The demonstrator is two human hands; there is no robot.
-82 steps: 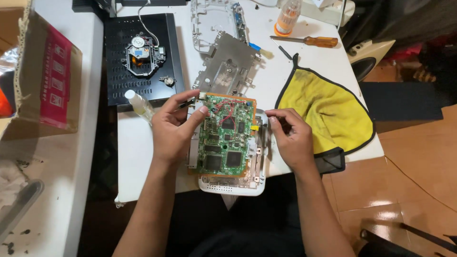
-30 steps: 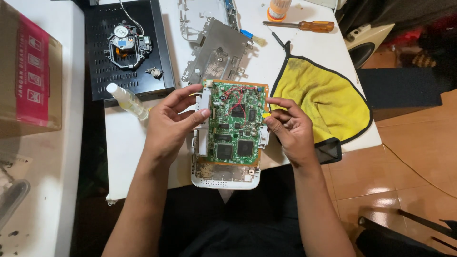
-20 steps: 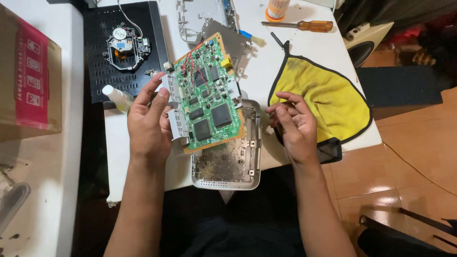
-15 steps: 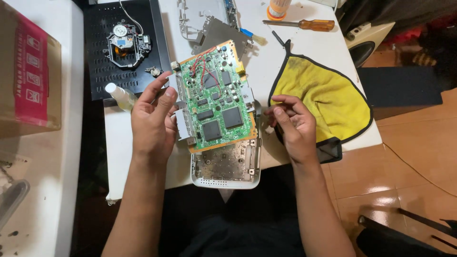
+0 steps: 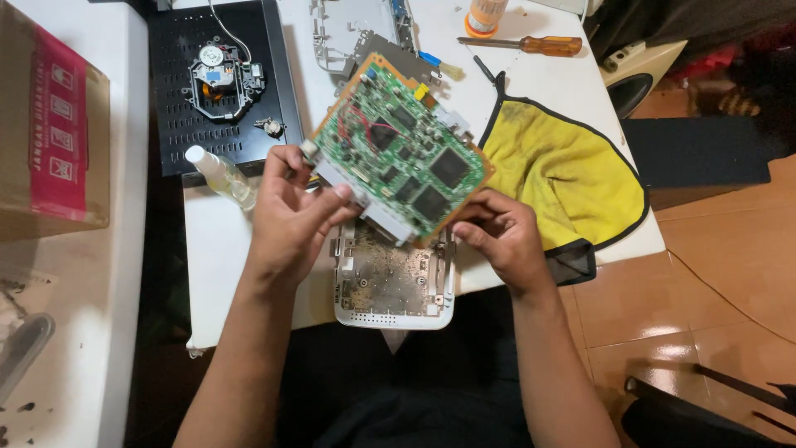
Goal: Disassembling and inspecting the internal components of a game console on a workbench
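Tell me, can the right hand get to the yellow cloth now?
Probably yes. The cloth lies bare beside the right hand, nothing between them, but that hand and the left hand hold the circuit board.

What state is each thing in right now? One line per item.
green circuit board: lifted clear of its shell, tilted, gripped at two edges.
left hand: closed on the board's left edge.
right hand: holding the board's lower right corner.
white case shell: open, emptied, dusty inside, flat on the table.
yellow cloth: spread out, draped over the table edge.
screwdriver: lying flat, untouched.
small clear bottle: lying on its side, capped.
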